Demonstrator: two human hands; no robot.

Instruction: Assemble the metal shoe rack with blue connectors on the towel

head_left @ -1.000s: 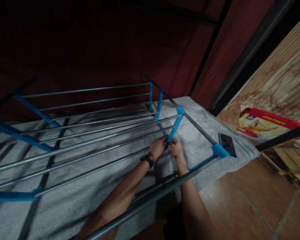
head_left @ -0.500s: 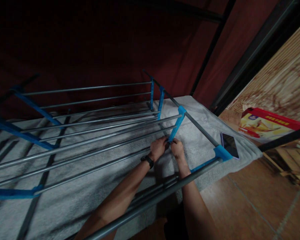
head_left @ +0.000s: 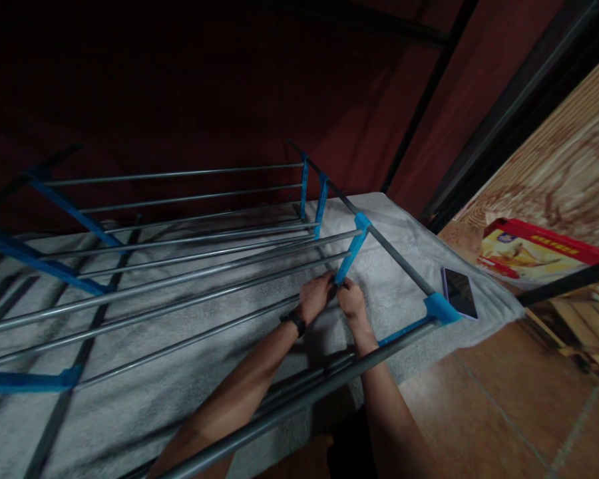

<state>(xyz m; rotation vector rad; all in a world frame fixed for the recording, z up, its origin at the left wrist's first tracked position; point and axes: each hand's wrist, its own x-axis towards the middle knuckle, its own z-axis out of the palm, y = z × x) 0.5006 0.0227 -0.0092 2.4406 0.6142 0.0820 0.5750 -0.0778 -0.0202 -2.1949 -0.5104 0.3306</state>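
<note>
A metal rack of grey rods (head_left: 194, 266) with blue plastic end pieces lies over a grey towel (head_left: 190, 372). My left hand (head_left: 315, 297), with a black watch on the wrist, is closed around the end of one grey rod. My right hand (head_left: 350, 301) pinches the lower end of a blue bracket (head_left: 348, 256) right beside it. Both hands meet where the rod joins the bracket. My forearms pass under the near frame tube (head_left: 299, 406).
A phone (head_left: 459, 293) lies on the towel's right edge next to a blue corner piece (head_left: 440, 309). A red and yellow box (head_left: 534, 253) sits on wood at the right. Brown tiled floor (head_left: 489, 412) is below; dark red cloth and black poles stand behind.
Both hands stay at the rod and bracket joint; only the view shifts slightly.
</note>
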